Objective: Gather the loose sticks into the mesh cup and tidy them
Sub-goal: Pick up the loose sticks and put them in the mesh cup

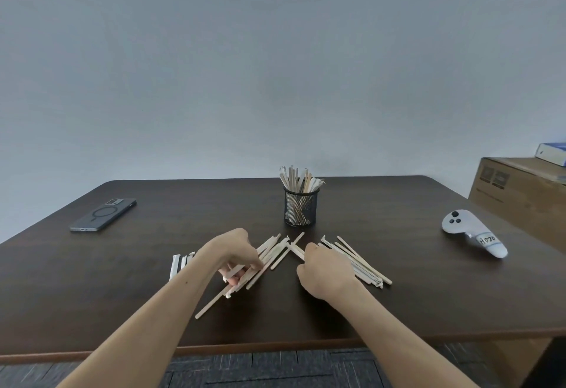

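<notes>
A black mesh cup (301, 208) stands upright at the table's middle with several pale sticks standing in it. Loose sticks lie in front of it in two heaps: a left heap (269, 251) and a right heap (360, 260). A few white-wrapped sticks (177, 266) lie further left. My left hand (234, 254) rests on the left heap, fingers curled around several sticks. My right hand (323, 271) lies at the inner end of the right heap, fingers closed on some sticks there.
A dark phone (104, 214) lies face down at the far left. A white controller (471, 232) rests at the right. A cardboard box (520, 194) with a blue book on it stands beyond the table's right corner. The table's front edge (275, 346) is close to me.
</notes>
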The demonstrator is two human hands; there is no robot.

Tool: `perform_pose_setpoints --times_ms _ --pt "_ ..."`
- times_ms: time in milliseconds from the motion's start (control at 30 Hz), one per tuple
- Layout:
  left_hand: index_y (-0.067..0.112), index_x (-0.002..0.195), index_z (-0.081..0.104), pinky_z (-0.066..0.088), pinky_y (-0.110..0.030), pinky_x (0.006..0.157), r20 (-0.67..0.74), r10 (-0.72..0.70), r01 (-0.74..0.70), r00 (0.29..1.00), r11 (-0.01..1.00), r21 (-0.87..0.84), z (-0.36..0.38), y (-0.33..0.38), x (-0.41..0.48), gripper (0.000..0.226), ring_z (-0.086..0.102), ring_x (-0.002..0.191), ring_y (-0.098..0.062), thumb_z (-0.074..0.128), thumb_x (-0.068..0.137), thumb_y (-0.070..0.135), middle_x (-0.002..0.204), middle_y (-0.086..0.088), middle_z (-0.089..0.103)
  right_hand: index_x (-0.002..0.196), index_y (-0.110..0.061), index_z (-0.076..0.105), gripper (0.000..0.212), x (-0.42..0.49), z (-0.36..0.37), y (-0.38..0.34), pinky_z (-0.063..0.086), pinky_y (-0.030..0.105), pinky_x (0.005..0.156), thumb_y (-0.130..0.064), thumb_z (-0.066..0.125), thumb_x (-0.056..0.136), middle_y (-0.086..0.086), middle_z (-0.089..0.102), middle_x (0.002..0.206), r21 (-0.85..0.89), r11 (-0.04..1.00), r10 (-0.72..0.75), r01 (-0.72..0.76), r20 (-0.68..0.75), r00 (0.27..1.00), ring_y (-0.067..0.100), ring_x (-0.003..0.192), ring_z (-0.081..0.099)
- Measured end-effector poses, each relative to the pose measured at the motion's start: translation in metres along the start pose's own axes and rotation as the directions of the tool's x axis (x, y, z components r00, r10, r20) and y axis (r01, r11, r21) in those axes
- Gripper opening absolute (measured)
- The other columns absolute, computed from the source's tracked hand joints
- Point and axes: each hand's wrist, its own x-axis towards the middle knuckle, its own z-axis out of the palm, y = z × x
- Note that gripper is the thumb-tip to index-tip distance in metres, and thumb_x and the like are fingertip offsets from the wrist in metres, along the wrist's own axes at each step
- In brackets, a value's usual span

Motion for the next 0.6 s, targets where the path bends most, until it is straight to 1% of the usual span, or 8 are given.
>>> perform_pose_setpoints --times_ms 67,133,200,267,333,400,500,600 --pt "0.000 0.088 0.065 0.057 -0.028 0.044 0.001 0.014 -0.014 1.000 1.000 -0.010 -0.001 -0.001 -0.002 0.014 0.066 0.050 -0.015 0.072 0.091 0.012 0.080 -0.009 0.064 0.111 -0.009 0.055 0.028 -0.002 -0.001 0.004 0.038 0.034 0.073 -0.028 0.041 0.098 0.010 0.067 0.115 0.100 0.995 0.031 -0.027 -0.037 0.999 0.031 0.106 0.063" --pt "-0.001 0.095 0.063 0.060 -0.030 0.046 0.011 0.024 -0.024 1.000 0.999 -0.022 -0.002 -0.003 -0.002 0.014 0.067 0.051 -0.017 0.067 0.095 0.012 0.083 -0.011 0.063 0.104 -0.008 0.057 0.028 -0.002 -0.003 0.005 0.040 0.035 0.074 -0.029 0.040 0.098 0.011 0.068 0.110 0.213 0.975 0.072 -0.059 -0.054 0.996 0.033 0.104 0.063" --pt "-0.003 0.103 0.059 0.063 -0.032 0.052 0.024 0.040 -0.040 0.999 0.999 -0.026 -0.004 -0.004 -0.002 0.016 0.067 0.053 -0.022 0.060 0.099 0.013 0.086 -0.013 0.063 0.090 -0.010 0.056 0.028 0.000 -0.006 0.005 0.043 0.036 0.073 -0.031 0.038 0.098 0.013 0.067 0.101 0.380 0.921 0.119 -0.087 -0.060 0.991 0.033 0.096 0.063" --pt "-0.003 0.108 0.056 0.061 -0.030 0.056 0.007 0.082 -0.081 0.997 0.995 -0.062 -0.008 -0.006 -0.003 0.017 0.065 0.057 -0.022 0.054 0.101 0.013 0.083 -0.011 0.062 0.076 -0.013 0.052 0.031 0.002 -0.009 0.004 0.046 0.038 0.068 -0.031 0.037 0.097 0.010 0.064 0.085 0.597 0.794 0.181 -0.117 -0.049 0.982 0.028 0.077 0.060" --pt "-0.002 0.110 0.057 0.058 -0.032 0.063 -0.041 0.133 -0.136 0.990 0.986 -0.096 -0.011 -0.009 -0.003 0.019 0.064 0.066 -0.021 0.051 0.102 0.014 0.078 -0.005 0.064 0.072 -0.012 0.049 0.033 0.004 -0.011 0.000 0.047 0.035 0.052 -0.028 0.035 0.097 0.007 0.056 0.069 0.781 0.606 0.225 -0.151 0.014 0.974 0.022 0.057 0.052" --pt "0.000 0.110 0.057 0.055 -0.034 0.070 -0.077 0.169 -0.178 0.983 0.977 -0.118 -0.012 -0.011 -0.004 0.017 0.063 0.071 -0.022 0.048 0.103 0.012 0.077 -0.003 0.065 0.073 -0.013 0.045 0.028 0.005 -0.011 -0.005 0.035 0.027 0.039 -0.024 0.034 0.097 0.004 0.046 0.060 0.891 0.415 0.228 -0.184 0.095 0.969 0.015 0.042 0.040" --pt "0.002 0.118 0.048 0.057 -0.032 0.069 -0.118 0.203 -0.226 0.972 0.944 -0.240 -0.008 -0.018 -0.003 0.016 0.063 0.069 -0.019 0.047 0.104 0.009 0.085 -0.008 0.068 0.074 -0.016 0.041 0.020 0.005 -0.009 -0.010 0.023 0.022 0.035 -0.017 0.035 0.093 -0.003 0.037 0.053 0.954 0.218 0.223 -0.207 0.157 0.962 0.008 0.037 0.028" --pt "0.008 0.122 0.048 0.051 -0.019 0.052 -0.204 0.220 -0.286 0.954 0.875 -0.392 0.001 -0.027 -0.002 0.016 0.066 0.066 -0.013 0.047 0.106 0.009 0.087 -0.008 0.070 0.078 -0.014 0.047 0.016 0.005 -0.003 -0.012 0.021 0.022 0.037 -0.013 0.038 0.091 -0.004 0.037 0.050 0.973 0.103 0.214 -0.205 0.179 0.960 0.008 0.039 0.027"
